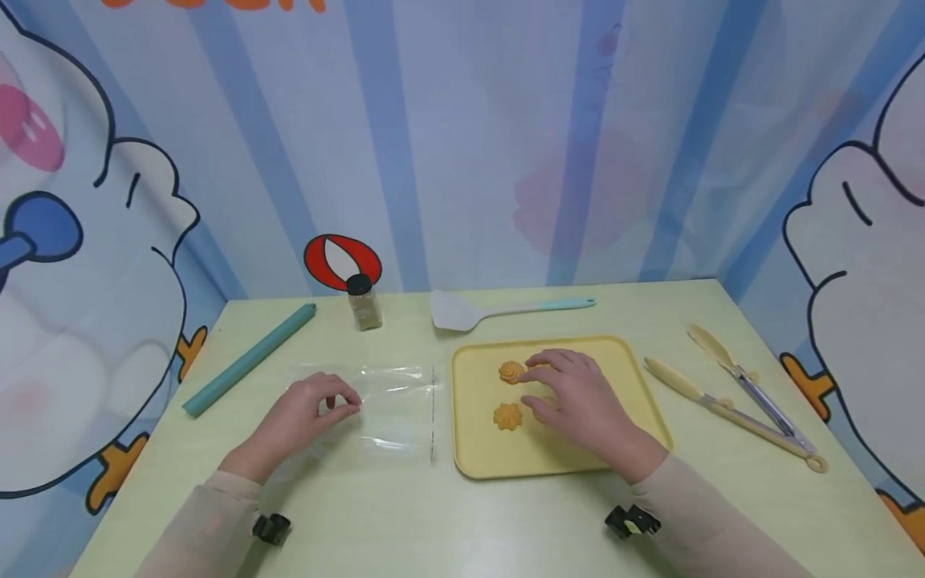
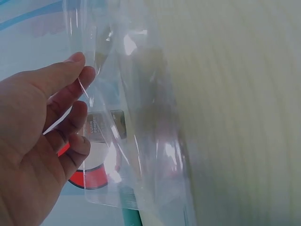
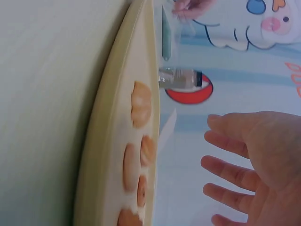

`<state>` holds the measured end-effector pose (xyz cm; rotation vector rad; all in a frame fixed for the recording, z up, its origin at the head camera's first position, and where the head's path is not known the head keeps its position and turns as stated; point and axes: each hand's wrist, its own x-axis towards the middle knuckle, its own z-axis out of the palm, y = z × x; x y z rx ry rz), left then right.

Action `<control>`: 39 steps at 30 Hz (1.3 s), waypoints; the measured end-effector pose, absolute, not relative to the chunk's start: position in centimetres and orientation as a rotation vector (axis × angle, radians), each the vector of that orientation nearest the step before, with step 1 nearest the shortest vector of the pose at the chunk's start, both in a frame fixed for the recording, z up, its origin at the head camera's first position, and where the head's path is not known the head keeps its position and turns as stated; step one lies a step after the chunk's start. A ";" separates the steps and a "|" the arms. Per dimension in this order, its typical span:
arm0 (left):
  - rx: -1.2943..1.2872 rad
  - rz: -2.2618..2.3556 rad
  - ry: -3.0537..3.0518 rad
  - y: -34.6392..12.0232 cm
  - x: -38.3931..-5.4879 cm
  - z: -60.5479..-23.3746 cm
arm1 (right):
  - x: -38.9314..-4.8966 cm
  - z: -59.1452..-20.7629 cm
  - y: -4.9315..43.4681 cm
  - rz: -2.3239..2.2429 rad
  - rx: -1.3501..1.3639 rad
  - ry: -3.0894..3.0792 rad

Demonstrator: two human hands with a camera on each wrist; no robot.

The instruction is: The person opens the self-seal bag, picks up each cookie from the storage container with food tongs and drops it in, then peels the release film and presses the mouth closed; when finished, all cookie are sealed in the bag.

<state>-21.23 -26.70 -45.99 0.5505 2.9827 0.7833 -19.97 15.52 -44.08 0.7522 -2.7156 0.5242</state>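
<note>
My left hand (image 1: 302, 416) pinches the edge of a clear plastic bag (image 1: 399, 409) between thumb and forefinger. In the left wrist view the bag (image 2: 146, 103) hangs partly raised beside the fingers, its film creased and shiny. My right hand (image 1: 584, 405) hovers over the yellow tray (image 1: 473, 461) with spread, slightly bent fingers and nothing in them. Left of those fingers lie a swirled cookie (image 1: 511, 372) and a flower-shaped cookie (image 1: 507, 417). The right wrist view shows several cookies (image 3: 141, 106) on the tray; from the head, the hand covers some of them.
A teal rolling pin (image 1: 249, 361) lies at the left, near a black-capped spice jar (image 1: 364, 307). Behind the tray rests a spatula (image 1: 499, 309). Tongs (image 1: 744, 409) lie spread at the right. A printed curtain (image 1: 477, 160) hangs behind the table.
</note>
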 end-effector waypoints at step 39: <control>0.609 0.768 2.999 -25.8 -21.2 -45.9 | -18.0 -47.1 42.5 0.497 -0.025 -3.048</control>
